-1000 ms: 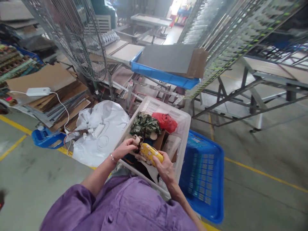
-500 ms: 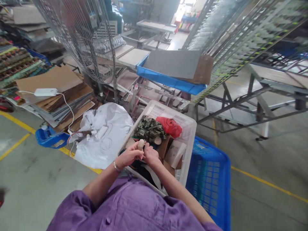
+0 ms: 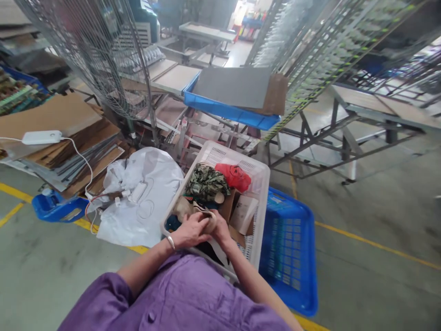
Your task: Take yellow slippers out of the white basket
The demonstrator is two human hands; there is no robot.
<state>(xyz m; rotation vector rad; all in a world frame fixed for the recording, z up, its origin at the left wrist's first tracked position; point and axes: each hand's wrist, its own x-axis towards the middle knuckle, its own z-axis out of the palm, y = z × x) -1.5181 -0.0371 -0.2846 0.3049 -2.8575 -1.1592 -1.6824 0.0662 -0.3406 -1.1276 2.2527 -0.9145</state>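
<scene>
Beige and small, a rounded piece point(image 3: 209, 222) sits pinched between both hands over the near end of the white basket point(image 3: 262, 184). Left hand point(image 3: 191, 231) curls its grip around the piece; right hand point(image 3: 219, 228) presses against it from the other side. Camouflage cloth point(image 3: 206, 181) and a red bag point(image 3: 234, 176) lie farther back.
</scene>
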